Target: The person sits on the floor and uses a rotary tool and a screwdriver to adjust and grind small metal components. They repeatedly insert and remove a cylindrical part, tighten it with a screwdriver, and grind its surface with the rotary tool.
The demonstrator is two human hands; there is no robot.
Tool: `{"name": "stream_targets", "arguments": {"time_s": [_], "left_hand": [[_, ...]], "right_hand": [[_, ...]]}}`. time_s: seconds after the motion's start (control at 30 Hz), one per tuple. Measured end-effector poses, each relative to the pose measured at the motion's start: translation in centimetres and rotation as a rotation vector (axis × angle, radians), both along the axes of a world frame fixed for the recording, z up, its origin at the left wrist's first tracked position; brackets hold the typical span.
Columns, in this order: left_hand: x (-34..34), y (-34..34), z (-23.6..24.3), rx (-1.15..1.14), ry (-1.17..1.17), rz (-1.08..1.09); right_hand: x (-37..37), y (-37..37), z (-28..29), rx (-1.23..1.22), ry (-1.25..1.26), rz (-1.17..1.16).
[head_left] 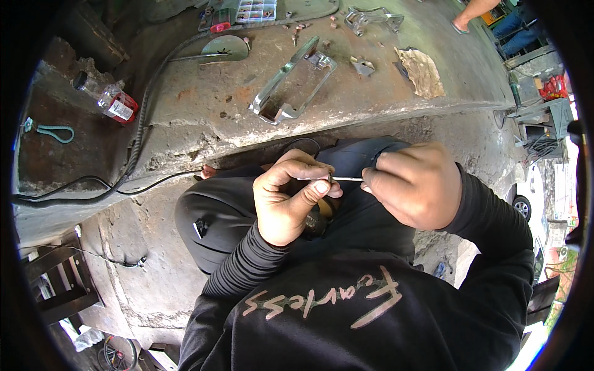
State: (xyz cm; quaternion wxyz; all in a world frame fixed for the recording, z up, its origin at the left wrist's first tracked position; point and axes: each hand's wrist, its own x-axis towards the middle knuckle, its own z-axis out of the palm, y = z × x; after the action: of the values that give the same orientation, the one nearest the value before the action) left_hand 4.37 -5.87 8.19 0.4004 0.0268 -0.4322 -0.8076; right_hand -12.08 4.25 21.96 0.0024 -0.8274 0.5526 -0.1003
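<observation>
Above my lap, my left hand (284, 201) is closed, with thumb and fingers pinching a small dark piece (331, 177) whose kind I cannot make out. My right hand (416, 185) is closed around a thin metal rod (348, 179). The rod lies almost level between the hands, and its left end meets the small piece at my left fingertips. The rod's other end is hidden inside my right fist. Beyond my hands, a silvery metal frame (265, 99) with an open middle lies on the concrete ledge.
Farther along the ledge (185, 105) lie a second metal frame (356, 23), a round plate (234, 48), a brown scrap (424, 73) and a compartment box (257, 10). A ribbed hose (141, 114) runs past a clear bottle (105, 96) at left. Another person's foot (459, 28) stands at far right.
</observation>
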Motion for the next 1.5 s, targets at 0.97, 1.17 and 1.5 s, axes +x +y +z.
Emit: {"name": "stream_targets", "arguments": {"time_s": [0.97, 1.17, 1.5], "left_hand": [[-0.1, 0.0, 0.0, 0.084, -0.217, 0.074], [-0.8, 1.0, -0.1, 0.321, -0.097, -0.057], [0.3, 0.1, 0.7, -0.16, -0.23, -0.139]], "right_hand": [[-0.2, 0.2, -0.9, 0.176, -0.485, -0.444], [2.4, -0.8, -5.0, 0.298, -0.955, -0.513], [1.8, -0.3, -3.0, 0.099, -0.595, -0.346]]}}
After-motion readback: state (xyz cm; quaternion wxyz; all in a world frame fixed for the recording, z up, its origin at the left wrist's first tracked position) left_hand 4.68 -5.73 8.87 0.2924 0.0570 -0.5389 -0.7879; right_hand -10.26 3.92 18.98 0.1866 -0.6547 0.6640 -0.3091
